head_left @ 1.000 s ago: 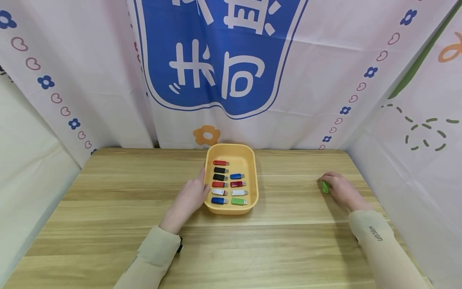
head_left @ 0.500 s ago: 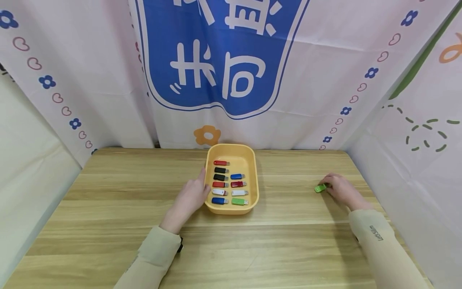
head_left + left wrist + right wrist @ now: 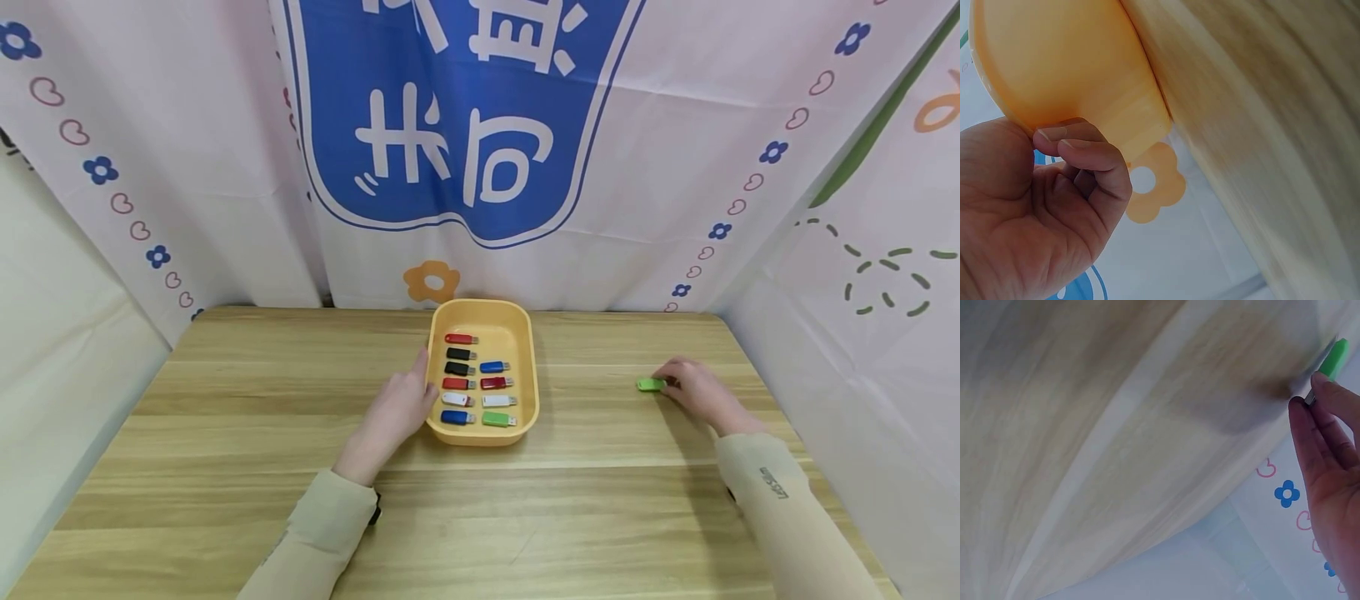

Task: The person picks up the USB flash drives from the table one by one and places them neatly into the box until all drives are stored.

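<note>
A shallow yellow tray [image 3: 498, 331] holds several USB sticks in two columns: red, black, white and blue on the left; blue, dark red, white [image 3: 499, 401] and green [image 3: 498, 419] on the right. My left hand [image 3: 402, 406] grips its left rim, with curled fingertips at the edge of the tray wall [image 3: 1066, 50] in the left wrist view. Away to the right, my right hand [image 3: 697, 392] pinches another green USB stick [image 3: 649, 384] by one end, its green body pointing left. The right wrist view shows that stick's metal plug between thumb and fingertips, close over the table.
The wooden table [image 3: 480, 517] runs back to a white curtain [image 3: 645, 167] with a blue printed panel. White cloth sides stand at left and right. The tray sits near the table's far edge.
My right hand has turned the green USB stick from upright to pointing left and shifted slightly left with it. My left hand and the tray have stayed put.
</note>
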Demonstrator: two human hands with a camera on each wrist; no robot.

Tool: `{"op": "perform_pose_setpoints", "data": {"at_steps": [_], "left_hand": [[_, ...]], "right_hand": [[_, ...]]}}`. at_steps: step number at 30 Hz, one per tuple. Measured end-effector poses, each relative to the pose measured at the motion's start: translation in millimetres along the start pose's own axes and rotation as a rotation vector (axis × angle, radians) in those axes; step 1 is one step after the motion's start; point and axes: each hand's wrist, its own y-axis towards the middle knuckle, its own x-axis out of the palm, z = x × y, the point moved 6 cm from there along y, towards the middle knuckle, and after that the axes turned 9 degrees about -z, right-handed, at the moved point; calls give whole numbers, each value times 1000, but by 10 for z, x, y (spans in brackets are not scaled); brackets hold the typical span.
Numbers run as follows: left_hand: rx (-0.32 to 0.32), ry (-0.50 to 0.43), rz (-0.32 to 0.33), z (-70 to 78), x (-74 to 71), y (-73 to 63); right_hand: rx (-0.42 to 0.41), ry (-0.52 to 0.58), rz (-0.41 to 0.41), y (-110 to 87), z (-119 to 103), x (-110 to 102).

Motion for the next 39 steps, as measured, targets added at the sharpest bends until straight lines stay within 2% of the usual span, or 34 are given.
{"op": "perform_pose_setpoints", "data": {"at_steps": [10,30,39], "left_hand": [[13,-7,13,3,-8,-8],[11,9,17,3,-7,-4],[12,-2,15,1,-3,-7]], "right_hand": [[55,26,-22,129,-161,-23],[-17,87,60,272,-371,-35],[-9,136,62,321,-467,-78]]}}
